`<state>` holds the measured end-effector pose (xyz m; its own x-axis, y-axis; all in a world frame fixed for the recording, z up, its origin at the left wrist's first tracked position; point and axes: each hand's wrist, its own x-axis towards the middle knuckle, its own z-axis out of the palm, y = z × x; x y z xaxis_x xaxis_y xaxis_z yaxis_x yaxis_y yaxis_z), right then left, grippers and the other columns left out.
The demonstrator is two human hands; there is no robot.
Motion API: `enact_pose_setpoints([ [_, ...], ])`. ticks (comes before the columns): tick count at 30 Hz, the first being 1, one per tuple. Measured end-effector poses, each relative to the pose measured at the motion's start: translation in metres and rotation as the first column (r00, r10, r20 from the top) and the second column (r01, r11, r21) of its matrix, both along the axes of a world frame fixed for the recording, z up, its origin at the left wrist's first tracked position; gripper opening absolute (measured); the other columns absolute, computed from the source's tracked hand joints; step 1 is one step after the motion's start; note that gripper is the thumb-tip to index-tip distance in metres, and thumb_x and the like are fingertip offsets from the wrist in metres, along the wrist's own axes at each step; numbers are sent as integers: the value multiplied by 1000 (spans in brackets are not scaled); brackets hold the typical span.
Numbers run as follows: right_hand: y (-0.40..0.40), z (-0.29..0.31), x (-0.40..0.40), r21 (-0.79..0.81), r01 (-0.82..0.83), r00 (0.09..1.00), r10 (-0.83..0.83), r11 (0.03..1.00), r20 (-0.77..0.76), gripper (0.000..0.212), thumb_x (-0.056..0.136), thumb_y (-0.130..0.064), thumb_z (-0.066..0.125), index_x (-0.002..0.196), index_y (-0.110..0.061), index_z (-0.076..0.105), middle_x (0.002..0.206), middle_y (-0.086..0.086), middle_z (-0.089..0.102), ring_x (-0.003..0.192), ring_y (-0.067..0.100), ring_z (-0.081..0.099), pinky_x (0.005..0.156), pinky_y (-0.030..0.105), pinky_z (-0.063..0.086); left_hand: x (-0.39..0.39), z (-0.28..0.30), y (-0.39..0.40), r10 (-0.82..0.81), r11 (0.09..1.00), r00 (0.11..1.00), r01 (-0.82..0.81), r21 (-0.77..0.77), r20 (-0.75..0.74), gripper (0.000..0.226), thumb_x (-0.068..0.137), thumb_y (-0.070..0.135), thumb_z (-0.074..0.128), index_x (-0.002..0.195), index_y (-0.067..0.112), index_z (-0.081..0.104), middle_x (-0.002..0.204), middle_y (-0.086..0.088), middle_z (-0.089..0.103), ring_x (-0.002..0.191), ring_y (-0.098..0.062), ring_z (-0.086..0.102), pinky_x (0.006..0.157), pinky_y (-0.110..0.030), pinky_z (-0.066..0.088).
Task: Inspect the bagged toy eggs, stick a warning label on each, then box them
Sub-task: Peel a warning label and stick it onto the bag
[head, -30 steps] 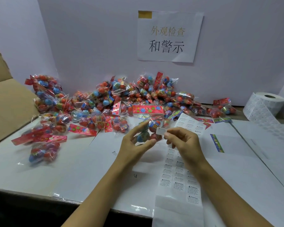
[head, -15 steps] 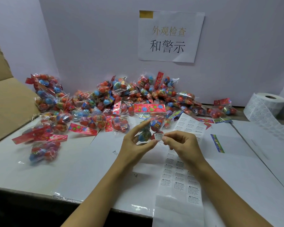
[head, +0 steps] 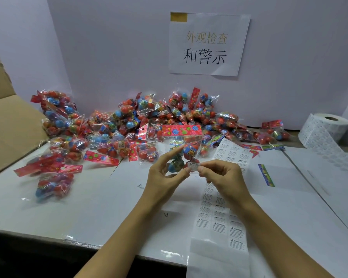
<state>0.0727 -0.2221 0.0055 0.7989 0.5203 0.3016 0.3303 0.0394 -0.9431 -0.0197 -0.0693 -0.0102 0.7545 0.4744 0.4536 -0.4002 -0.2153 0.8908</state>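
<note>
White tabletop (head: 92, 199) below: left hand (head: 165, 177) pinches 1 egg bag (head: 184, 153), right hand (head: 221, 177) pinches the warning label (head: 193, 165) (half stuck). Press outward from that pinch, avoiding wrinkles.

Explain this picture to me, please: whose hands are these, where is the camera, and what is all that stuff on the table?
There is no machine here. A person wears a camera on the head, so you look down along both arms at the work. The left hand holds a clear bag of toy eggs with a red flowered header card. The right hand pinches a small white warning label against the lower part of that bag. Under the hands a strip of labels runs across the white table. Behind lies a pile of egg bags, with a few loose ones at the left. A label roll stands at the right, and a cardboard box is at the left. The printed sign hangs on the back wall.
</note>
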Motion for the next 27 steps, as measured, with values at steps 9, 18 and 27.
enact_pose_setpoints([
  [9, 3, -6, 1, 11, 76, 995, -76, 997, 57, 10, 84, -32, 80, 92, -26, 79, 81, -4, 76, 72, 11, 66, 64, 21, 53, 2, -2, 1, 10, 1000, 1000, -10, -2, 10, 60, 86, 9, 82, 123, 54, 67, 130, 2, 67, 113, -17, 69, 87, -40, 63],
  [18, 6, -8, -9, 81, 142, 924, -162, 986, 345, 22, 83, -43, 72, 86, -21, 75, 77, -11, 70, 68, 13, 62, 57, 19, 45, 1, 0, 1, 30, 997, 999, -28, -65, 26, 48, 84, 14, 83, 126, 34, 68, 111, 13, 75, 97, -16, 74, 74, -32, 64],
  [27, 7, -13, -3, 51, 316, 853, -308, 947, 421, 7, 89, -14, 77, 83, -13, 73, 75, -5, 67, 66, 13, 59, 58, 23, 47, 2, 0, 1, 32, 996, 998, -28, -83, 51, 48, 85, 6, 79, 118, 39, 71, 115, 8, 74, 100, -19, 74, 70, -33, 64],
])
